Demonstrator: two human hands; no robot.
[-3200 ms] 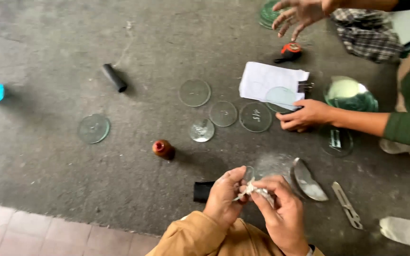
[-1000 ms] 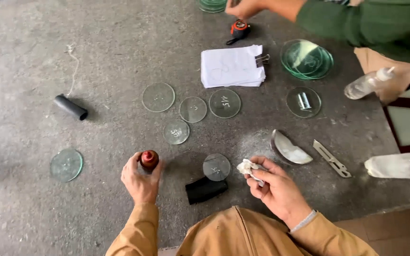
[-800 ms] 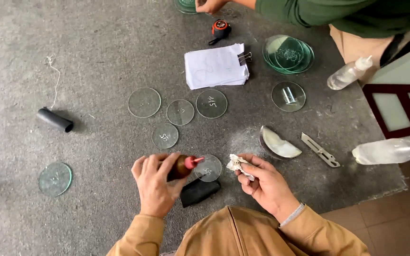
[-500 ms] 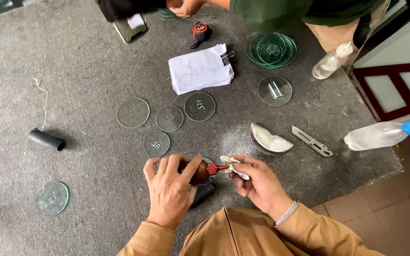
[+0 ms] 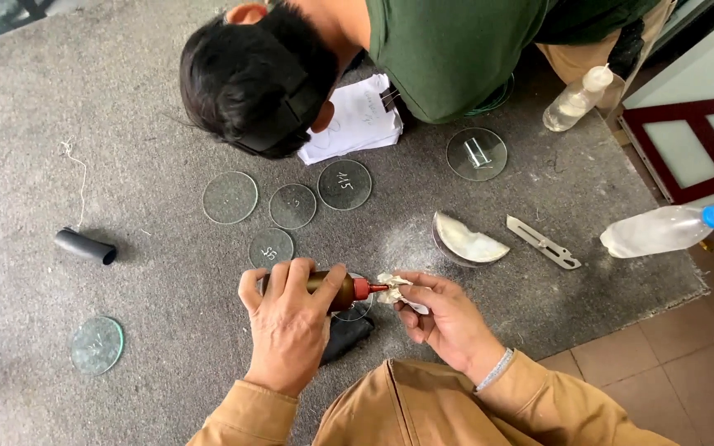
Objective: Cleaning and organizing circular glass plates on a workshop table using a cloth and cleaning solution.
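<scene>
- A small brown bottle with a red nozzle (image 5: 334,289) lies sideways in the left hand (image 5: 291,318), fingers wrapped around it, its tip meeting a crumpled white cloth (image 5: 394,287)
- The right hand (image 5: 448,318) pinches that cloth between thumb and fingers, just above the grey mat (image 5: 126,99)
- A round glass disc (image 5: 359,307) sits partly hidden under the bottle, with a black tube (image 5: 345,337) below it
- Four more glass discs (image 5: 292,206) lie in a loose group beyond the hands; another disc (image 5: 97,344) lies far left
- To the right rest a half-round glass piece (image 5: 466,241), a metal blade (image 5: 543,243) and a plastic bottle with a blue cap (image 5: 667,229)
- A person in a green top (image 5: 456,49) bends over white paper (image 5: 355,124)
</scene>
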